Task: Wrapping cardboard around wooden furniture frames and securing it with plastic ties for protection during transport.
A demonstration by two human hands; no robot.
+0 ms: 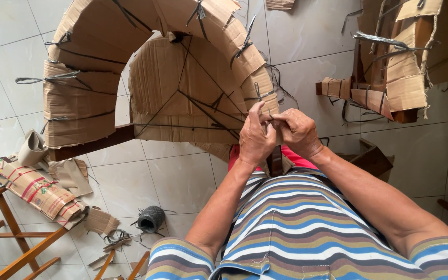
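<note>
A curved frame wrapped in brown cardboard (99, 57) and tied with dark string stands on the tiled floor in front of me. My left hand (255, 137) and my right hand (297, 132) meet at the arch's lower right end (265, 98). The fingers of both hands pinch together there, on what looks like a thin dark string (259, 94); the string between the fingers is too thin to see clearly. A flat cardboard panel (182, 88) crossed by strings fills the arch's inside.
A second cardboard-wrapped wooden piece (395, 67) stands at upper right. A spool of dark string (151, 219) lies on the floor at lower left, near cardboard scraps (42, 192) and a wooden chair frame (11, 233). My striped shirt fills the bottom.
</note>
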